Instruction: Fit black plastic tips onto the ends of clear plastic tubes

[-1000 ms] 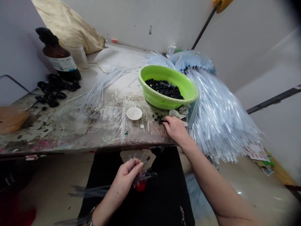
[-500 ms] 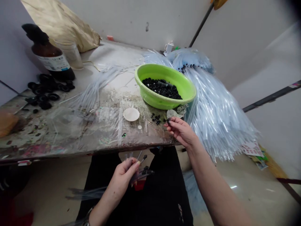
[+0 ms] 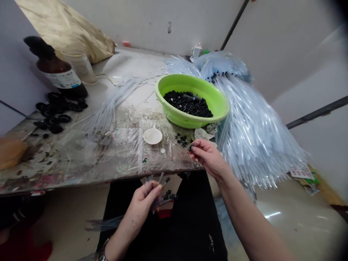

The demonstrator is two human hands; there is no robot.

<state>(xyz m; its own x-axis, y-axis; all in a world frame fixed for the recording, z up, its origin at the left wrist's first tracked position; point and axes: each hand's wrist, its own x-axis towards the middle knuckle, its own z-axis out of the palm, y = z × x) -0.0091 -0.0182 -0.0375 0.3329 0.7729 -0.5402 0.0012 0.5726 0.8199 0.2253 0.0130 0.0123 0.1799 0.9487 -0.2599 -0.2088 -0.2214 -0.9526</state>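
My left hand [image 3: 145, 201] is closed around a bundle of thin clear plastic tubes [image 3: 104, 224], held over my lap below the table edge. Several of the tubes end in small black caps [image 3: 168, 195]. My right hand [image 3: 208, 156] pinches a small black piece at its fingertips, just above the front of the table; its exact shape is hard to make out. Near those fingertips lie several loose black caps [image 3: 181, 139]. Behind them stands a green basin [image 3: 187, 121] holding a heap of small black parts [image 3: 187, 104].
A large pile of clear tubes [image 3: 252, 127] hangs over the table's right side. A white dish [image 3: 152, 136] sits mid-table, with loose tubes [image 3: 108, 105] beyond. At left are a brown bottle [image 3: 57, 70], a clear beaker [image 3: 81, 67] and black rings [image 3: 56, 112].
My right hand has shifted slightly down and left, with the black piece at its fingertips. My left hand still grips the tubes. The view has tilted a little.
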